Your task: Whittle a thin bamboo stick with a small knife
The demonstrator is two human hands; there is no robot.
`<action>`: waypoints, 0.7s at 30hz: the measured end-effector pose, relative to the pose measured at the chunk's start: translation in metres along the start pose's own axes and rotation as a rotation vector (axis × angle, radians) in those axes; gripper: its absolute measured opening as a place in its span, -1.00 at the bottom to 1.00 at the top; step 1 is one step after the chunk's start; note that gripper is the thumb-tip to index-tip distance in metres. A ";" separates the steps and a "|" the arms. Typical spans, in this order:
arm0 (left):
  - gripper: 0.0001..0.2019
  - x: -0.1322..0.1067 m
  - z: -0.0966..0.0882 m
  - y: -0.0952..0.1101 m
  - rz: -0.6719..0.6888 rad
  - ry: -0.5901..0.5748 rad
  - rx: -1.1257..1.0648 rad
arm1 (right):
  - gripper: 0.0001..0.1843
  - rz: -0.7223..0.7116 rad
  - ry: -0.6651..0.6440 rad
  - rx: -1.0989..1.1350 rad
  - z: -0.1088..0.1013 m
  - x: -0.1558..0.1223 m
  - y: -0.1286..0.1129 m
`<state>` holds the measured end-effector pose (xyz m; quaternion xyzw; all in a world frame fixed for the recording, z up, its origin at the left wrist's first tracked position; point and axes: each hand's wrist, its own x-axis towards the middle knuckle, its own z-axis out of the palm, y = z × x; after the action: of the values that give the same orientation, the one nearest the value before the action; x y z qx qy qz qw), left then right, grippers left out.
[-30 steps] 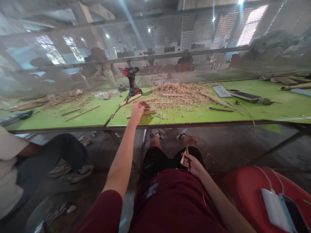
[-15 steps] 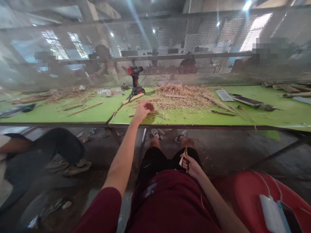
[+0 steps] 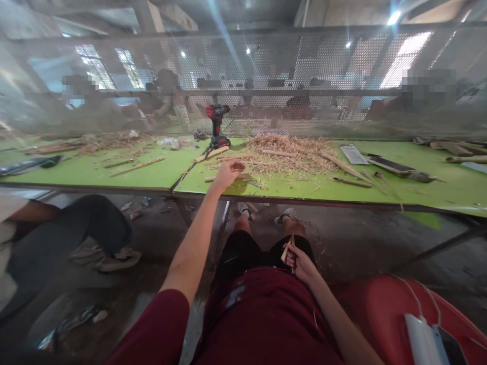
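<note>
Two hands working: left hand reaching over table, fingers loosely curled, empty, nearing stick just beneath. Right hand clasping strips at lap. Next probably calling for closing on stick.

bright lime green table top, with a pale tan heap of wood shavings on it. behind the heap, a red and black cordless drill. nearer than the table: maroon shirt, black shorts, red stool, white power bank.
</note>
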<state>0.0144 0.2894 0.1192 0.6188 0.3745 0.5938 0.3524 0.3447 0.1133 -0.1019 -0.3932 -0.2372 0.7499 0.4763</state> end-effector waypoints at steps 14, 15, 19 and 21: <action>-0.86 -0.004 -0.025 0.006 0.126 -0.084 0.698 | -0.58 -0.004 -0.017 -0.004 -0.003 -0.002 0.005; -0.87 -0.004 -0.029 0.008 0.158 -0.120 0.773 | -0.56 0.000 -0.014 -0.007 -0.003 -0.002 0.005; -0.78 -0.005 -0.043 0.013 0.227 -0.253 0.930 | -0.47 0.001 -0.002 0.000 -0.001 -0.002 0.003; -0.78 -0.004 -0.045 0.016 0.230 -0.329 0.961 | -0.46 0.002 -0.002 0.008 -0.001 -0.002 0.003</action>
<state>-0.0300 0.2776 0.1333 0.8330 0.4740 0.2848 0.0151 0.3443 0.1097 -0.1041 -0.3907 -0.2341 0.7517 0.4769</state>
